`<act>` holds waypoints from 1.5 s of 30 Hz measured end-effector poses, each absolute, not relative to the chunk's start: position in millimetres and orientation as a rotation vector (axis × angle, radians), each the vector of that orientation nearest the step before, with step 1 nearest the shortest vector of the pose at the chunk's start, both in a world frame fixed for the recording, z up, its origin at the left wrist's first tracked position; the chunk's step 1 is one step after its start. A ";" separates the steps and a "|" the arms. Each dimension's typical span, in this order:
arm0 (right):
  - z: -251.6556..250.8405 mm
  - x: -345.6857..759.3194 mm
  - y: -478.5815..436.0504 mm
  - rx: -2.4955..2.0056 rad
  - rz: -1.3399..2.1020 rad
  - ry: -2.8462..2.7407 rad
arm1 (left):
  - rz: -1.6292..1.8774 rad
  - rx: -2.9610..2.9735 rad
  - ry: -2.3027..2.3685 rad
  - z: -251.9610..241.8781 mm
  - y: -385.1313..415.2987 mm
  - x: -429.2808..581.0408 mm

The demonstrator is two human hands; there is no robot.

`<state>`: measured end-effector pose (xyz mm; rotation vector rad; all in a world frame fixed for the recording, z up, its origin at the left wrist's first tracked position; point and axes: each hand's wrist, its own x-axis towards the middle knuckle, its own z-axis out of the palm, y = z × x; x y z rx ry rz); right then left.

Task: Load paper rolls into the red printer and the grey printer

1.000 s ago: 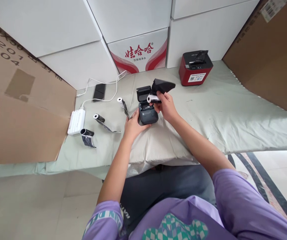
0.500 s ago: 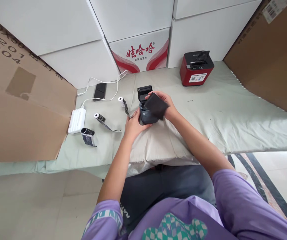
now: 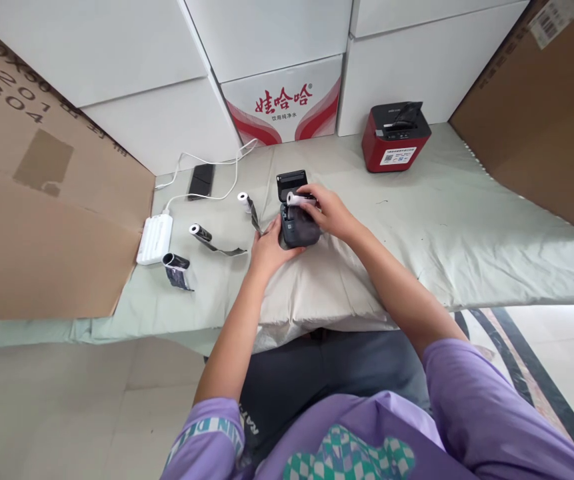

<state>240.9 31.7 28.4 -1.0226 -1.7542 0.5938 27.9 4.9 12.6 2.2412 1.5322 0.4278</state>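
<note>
A small dark label printer (image 3: pixel 297 230) stands on the cloth-covered table with its lid (image 3: pixel 291 183) raised. My left hand (image 3: pixel 269 250) is wrapped round the printer's left and front sides, steadying it. In my right hand (image 3: pixel 331 212) is a paper roll (image 3: pixel 297 199) with a white end and a dark outer side, pinched just over the open printer. A dark strip from the roll hangs down in front, blurred. Left of my left hand lie a white-ended roll (image 3: pixel 243 199) with a dark tail, another roll (image 3: pixel 201 233) and a wider dark roll (image 3: pixel 177 270).
A white power bank (image 3: pixel 155 239) with a white cable (image 3: pixel 234 180) lies at the left, near a black phone-like slab (image 3: pixel 201 181). A red and black printer (image 3: pixel 397 139) stands at the back right. Cardboard boxes (image 3: pixel 41 220) and white boxes (image 3: pixel 281 103) border the table.
My right hand has turned the roll so its white end faces left, over the printer. The dark sheet that covered the opening has swung down. My left hand stays on the printer.
</note>
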 end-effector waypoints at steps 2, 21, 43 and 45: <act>22.7 240.5 33.8 -1.080 0.462 -1.880 | 0.428 2.256 1.529 10.5 5.5 27.3; 9.0 230.5 52.9 -1.357 0.407 -1.646 | 0.489 2.293 1.498 8.9 5.3 25.3; 10.2 257.2 51.0 -1.132 1.226 -1.551 | 0.397 2.252 1.502 15.4 0.8 26.2; 12.6 255.6 50.1 -1.116 1.266 -1.523 | 0.407 2.243 1.520 15.2 0.8 26.5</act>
